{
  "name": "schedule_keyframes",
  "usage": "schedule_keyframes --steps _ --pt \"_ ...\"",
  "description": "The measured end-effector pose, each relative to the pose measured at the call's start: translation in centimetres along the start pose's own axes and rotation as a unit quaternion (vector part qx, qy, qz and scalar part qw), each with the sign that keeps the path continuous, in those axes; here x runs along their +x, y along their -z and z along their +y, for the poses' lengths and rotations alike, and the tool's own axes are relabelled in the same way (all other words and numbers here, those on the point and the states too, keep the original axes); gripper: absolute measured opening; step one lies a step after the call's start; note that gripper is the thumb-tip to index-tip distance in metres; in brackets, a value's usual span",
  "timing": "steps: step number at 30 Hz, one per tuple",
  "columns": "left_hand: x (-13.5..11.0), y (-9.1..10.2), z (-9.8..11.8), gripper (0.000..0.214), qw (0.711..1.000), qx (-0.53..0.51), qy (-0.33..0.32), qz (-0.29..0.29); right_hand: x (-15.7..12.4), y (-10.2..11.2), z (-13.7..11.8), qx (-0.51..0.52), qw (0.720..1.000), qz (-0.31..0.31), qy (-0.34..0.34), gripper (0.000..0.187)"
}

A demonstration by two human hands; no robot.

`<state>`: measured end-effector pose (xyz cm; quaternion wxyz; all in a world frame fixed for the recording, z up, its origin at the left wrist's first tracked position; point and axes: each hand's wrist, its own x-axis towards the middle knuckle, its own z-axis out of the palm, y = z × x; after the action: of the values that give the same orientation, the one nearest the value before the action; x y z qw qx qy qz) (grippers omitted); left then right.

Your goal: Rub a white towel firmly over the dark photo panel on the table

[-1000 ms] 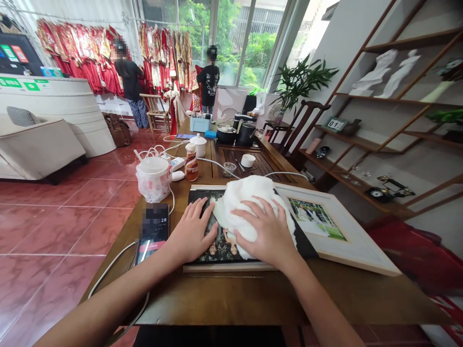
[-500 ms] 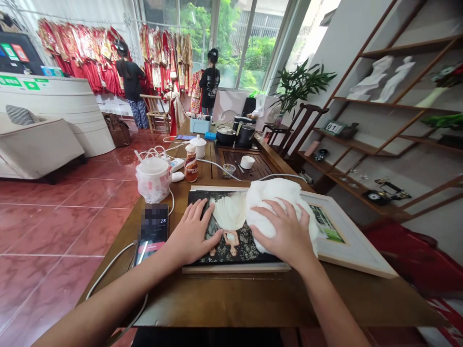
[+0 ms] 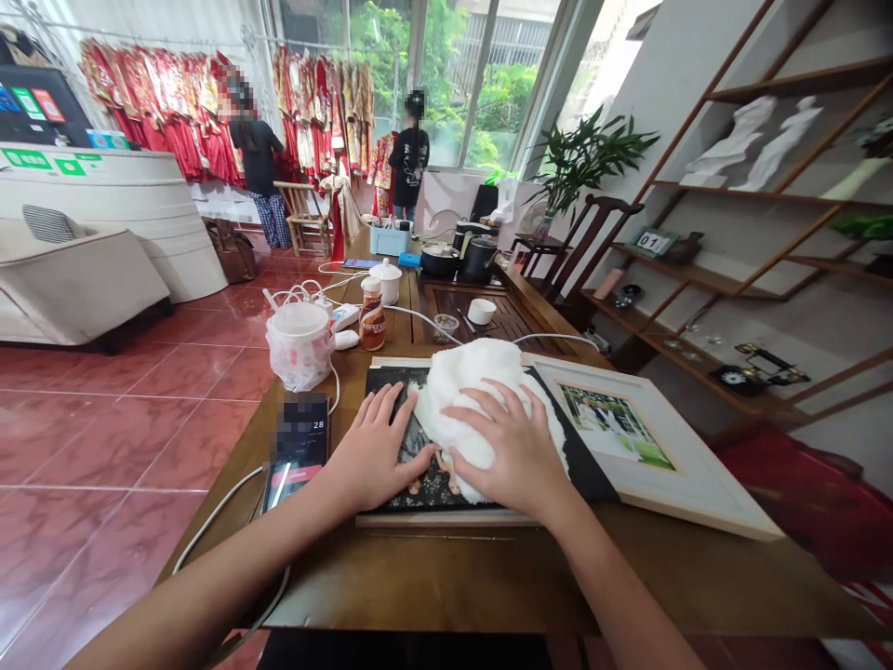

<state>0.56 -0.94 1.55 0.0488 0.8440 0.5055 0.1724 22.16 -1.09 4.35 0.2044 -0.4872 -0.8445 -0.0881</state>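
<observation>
Here, the right hand (image 3: 513, 453) lies spread on white cloth (image 3: 466, 365), the left hand (image 3: 377, 454) spread on the dark picture (image 3: 417, 434)

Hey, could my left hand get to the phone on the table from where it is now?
Most likely yes. Your left hand rests on the dark photo panel, with the phone close by on its left; nothing appears to stand between them.

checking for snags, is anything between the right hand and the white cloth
Nothing visible: the right hand rests directly on the white cloth. The left hand lies beside it, on the dark photo print.
</observation>
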Motion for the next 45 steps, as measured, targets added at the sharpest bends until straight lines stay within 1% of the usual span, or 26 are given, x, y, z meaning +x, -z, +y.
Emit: schedule_keyframes --steps 7,10,12,15,19,23,25,27,31,35,40,43,45 --pt "0.1 0.0 0.1 0.072 1.000 -0.003 0.002 0.000 -2.5 0.5 5.0 -0.083 0.994 0.034 -0.068 0.034" --pt "0.0 0.2 0.1 0.066 1.000 -0.001 0.004 -0.001 -3.4 0.4 5.9 -0.107 0.989 0.047 -0.088 0.035" --pt "0.0 0.4 0.1 0.064 1.000 0.006 0.005 -0.002 -3.6 0.3 5.6 -0.114 0.987 0.058 -0.097 0.034" --pt "-0.1 0.6 0.2 0.064 1.000 0.011 0.007 -0.006 -3.4 0.4 4.3 -0.106 0.988 0.061 -0.094 0.033" --pt "-0.1 0.5 0.5 0.063 1.000 0.010 0.012 -0.007 -2.1 0.6 1.7 -0.060 0.996 0.041 -0.060 0.032" --pt "0.0 0.4 0.8 0.061 1.000 0.004 0.016 -0.001 -0.6 0.3 -1.1 -0.016 0.999 0.025 -0.028 0.032" --pt "0.0 0.4 0.8 0.060 1.000 0.000 0.017 -0.001 -0.1 0.1 -1.9 -0.001 1.000 0.015 -0.015 0.033" --pt "0.1 0.3 0.8 0.059 1.000 -0.004 0.019 0.000 0.1 0.0 -2.1 0.005 1.000 0.008 -0.004 0.034" --pt "0.1 0.2 0.5 0.058 1.000 -0.019 0.017 0.009 -0.1 0.3 -0.7 -0.006 1.000 0.013 -0.004 0.035" --pt "0.0 0.1 0.2 0.059 0.999 -0.031 0.013 0.018 -1.1 0.6 1.9 -0.047 0.998 0.027 -0.035 0.034" --pt "0.0 0.1 0.1 0.060 0.999 -0.026 0.017 0.008 -2.8 0.8 5.2 -0.112 0.990 0.042 -0.073 0.036" --pt "0.1 0.1 0.2 0.061 1.000 -0.021 0.017 0.004 -3.1 0.9 5.8 -0.125 0.986 0.057 -0.090 0.034" --pt "0.1 0.1 0.3 0.060 1.000 -0.018 0.017 0.003 -2.9 0.9 5.2 -0.119 0.986 0.064 -0.094 0.032"
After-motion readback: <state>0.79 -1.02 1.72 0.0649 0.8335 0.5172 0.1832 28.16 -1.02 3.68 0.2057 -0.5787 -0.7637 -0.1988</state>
